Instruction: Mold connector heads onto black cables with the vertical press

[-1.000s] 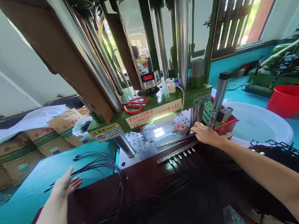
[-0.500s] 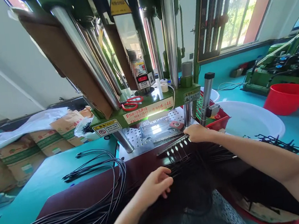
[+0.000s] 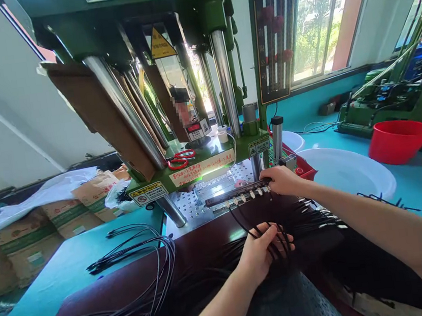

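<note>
My right hand point(image 3: 285, 180) is closed on the right end of a long dark metal bar point(image 3: 234, 194). Several pale connectors point(image 3: 243, 198) line the bar's near edge, with black cables running down from them. Those black cables pass through my left hand point(image 3: 268, 246), whose fingers curl round them below the bar. Behind the bar, a clear block point(image 3: 214, 184) sits on the perforated metal plate point(image 3: 191, 207) of a green press point(image 3: 212, 165). More cables with pale tips point(image 3: 326, 215) lie to the right of my left hand.
Red-handled scissors point(image 3: 181, 159) lie on the press ledge. Looped black cables point(image 3: 164, 251) cover the table's left part. Metal columns point(image 3: 171, 211) flank the plate. A white tub point(image 3: 351, 171) and red bucket point(image 3: 401, 141) stand at the right. Paper sacks point(image 3: 64, 217) are at the left.
The bar has been raised and turned flatter in my right hand. My left hand has moved right and closed round the hanging cables. The view has tilted upward.
</note>
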A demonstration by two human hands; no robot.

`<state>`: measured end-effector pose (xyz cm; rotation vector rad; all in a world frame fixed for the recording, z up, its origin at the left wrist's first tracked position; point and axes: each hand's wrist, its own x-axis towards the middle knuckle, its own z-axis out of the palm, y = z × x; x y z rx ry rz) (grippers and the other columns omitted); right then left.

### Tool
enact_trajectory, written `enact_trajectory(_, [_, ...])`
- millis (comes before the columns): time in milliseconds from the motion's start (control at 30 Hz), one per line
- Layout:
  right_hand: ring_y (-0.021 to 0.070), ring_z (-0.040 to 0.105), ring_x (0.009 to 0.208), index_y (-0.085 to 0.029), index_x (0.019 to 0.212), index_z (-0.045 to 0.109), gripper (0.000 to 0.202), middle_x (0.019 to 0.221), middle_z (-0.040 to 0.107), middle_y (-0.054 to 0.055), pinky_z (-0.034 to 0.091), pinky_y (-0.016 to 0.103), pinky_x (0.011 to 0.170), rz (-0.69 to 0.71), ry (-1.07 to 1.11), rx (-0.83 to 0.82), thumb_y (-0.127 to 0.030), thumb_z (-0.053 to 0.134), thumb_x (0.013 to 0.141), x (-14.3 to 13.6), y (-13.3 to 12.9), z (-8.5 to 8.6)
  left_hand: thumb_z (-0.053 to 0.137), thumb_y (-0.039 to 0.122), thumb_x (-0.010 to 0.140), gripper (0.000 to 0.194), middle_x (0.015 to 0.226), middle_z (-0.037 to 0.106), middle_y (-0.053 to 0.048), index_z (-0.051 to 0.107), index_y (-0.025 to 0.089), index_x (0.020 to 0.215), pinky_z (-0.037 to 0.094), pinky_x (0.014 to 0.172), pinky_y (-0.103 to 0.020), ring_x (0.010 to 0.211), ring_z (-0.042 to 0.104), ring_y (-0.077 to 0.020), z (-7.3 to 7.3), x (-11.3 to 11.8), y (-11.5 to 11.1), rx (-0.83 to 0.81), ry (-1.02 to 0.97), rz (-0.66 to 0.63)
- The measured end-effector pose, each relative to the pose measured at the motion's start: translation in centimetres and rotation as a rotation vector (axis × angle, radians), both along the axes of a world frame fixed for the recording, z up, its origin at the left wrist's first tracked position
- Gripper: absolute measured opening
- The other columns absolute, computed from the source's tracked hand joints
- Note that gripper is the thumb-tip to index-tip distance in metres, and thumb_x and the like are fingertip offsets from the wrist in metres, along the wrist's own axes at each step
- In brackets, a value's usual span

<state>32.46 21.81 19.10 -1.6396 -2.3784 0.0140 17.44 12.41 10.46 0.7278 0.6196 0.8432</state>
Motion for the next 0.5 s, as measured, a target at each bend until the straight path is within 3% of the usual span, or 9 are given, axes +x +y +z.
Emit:
enact_trajectory(100, [0.0193,0.057,0.072,-0.02,0.076,0.065,0.027,0.073,0.065,0.003,0.03,0.023,0.056,0.015,0.014,-0.021,-0.01,0.044,0.062,-0.2,0.2,-0.3,0.067,0.039,0.065,0.03,0.062,0.064,-0.005,0.055,0.013,0.072,0.043,0.051,-0.028,0.051,0.058,-0.0159,-1.0,0.4,0.7,0.015,0.173,0.168])
enact_trajectory(167, [0.0195,0.057,0.072,-0.02,0.074,0.066,0.027,0.073,0.065,0.003,0.031,0.023,0.056,0.031,0.026,-0.04,-0.011,0.045,0.061,-0.6,0.6,-0.4,0.068,0.04,0.064,0.03,0.06,0.063,-0.005,0.055,0.012,0.07,0.041,0.049,-0.026,0.049,0.057,-0.0148,-1.3,0.2,1.1,0.04,0.188,0.177])
enact_trajectory(233, [0.0192,0.057,0.074,-0.021,0.076,0.067,0.028,0.075,0.066,0.002,0.032,0.022,0.057,0.052,0.045,-0.064,-0.011,0.046,0.061,-1.0,1.3,-0.6,0.069,0.035,0.064,0.03,0.073,0.067,-0.009,0.057,0.013,0.08,0.043,0.056,-0.027,0.062,0.062,-0.0181,-1.2,-0.4,1.2,0.034,0.063,0.053])
enact_trajectory(333, [0.0176,0.058,0.078,-0.023,0.082,0.069,0.033,0.077,0.067,0.0,0.035,0.021,0.06,0.078,0.08,-0.106,-0.01,0.048,0.061,-1.9,3.3,-1.2,0.074,0.025,0.06,0.046,0.097,0.065,-0.014,0.055,0.015,0.1,0.042,0.074,-0.033,0.089,0.061,-0.0231,-1.0,-1.7,1.0,-0.007,-0.163,-0.218])
enact_trajectory(400, [0.0167,0.058,0.079,-0.023,0.082,0.069,0.032,0.078,0.068,-0.001,0.036,0.02,0.06,0.089,0.099,-0.133,-0.009,0.049,0.061,-2.5,4.9,-1.8,0.074,0.022,0.059,0.047,0.097,0.065,-0.015,0.055,0.013,0.101,0.042,0.075,-0.034,0.088,0.062,-0.0239,-1.2,-2.3,1.1,-0.023,-0.183,-0.338])
enact_trajectory(500, [0.0163,0.059,0.08,-0.021,0.078,0.069,0.024,0.079,0.068,-0.001,0.038,0.02,0.062,0.105,0.108,-0.159,-0.009,0.055,0.063,-3.8,7.5,-3.1,0.071,0.022,0.063,0.034,0.078,0.067,-0.012,0.056,0.012,0.092,0.043,0.067,-0.034,0.068,0.064,-0.0218,-2.0,-2.6,2.4,-0.042,-0.105,-0.318])
